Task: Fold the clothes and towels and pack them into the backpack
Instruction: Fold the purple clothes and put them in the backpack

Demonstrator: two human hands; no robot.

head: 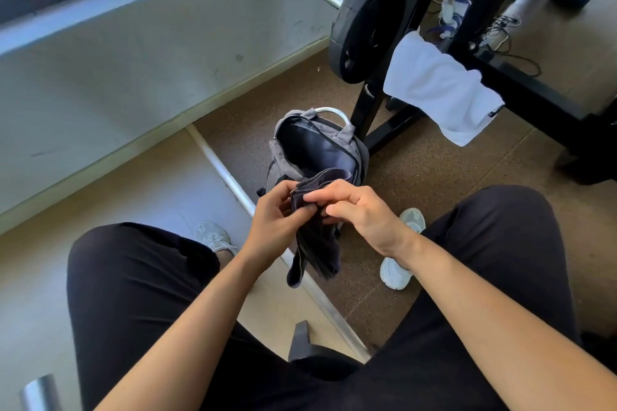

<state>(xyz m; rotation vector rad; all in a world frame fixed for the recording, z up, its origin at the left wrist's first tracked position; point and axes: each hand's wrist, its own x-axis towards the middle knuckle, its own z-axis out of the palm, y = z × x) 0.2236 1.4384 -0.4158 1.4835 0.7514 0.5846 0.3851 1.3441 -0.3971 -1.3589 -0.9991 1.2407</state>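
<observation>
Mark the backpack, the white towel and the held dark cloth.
backpack (pixel 278 172), head view, grey left side wall.
white towel (pixel 440 90), head view, middle of the draped part.
dark cloth (pixel 317 243), head view, hanging lower part.

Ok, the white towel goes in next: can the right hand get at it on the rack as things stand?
Probably not yet: the right hand pinches the dark cloth with the left hand. Otherwise the path to the white towel looks open, likely with a lean.

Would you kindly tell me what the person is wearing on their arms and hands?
Nothing that shows: the left hand and right hand are ungloved, with no rings, watch or bands in view, and both forearms are bare with no sleeve in frame.
</observation>
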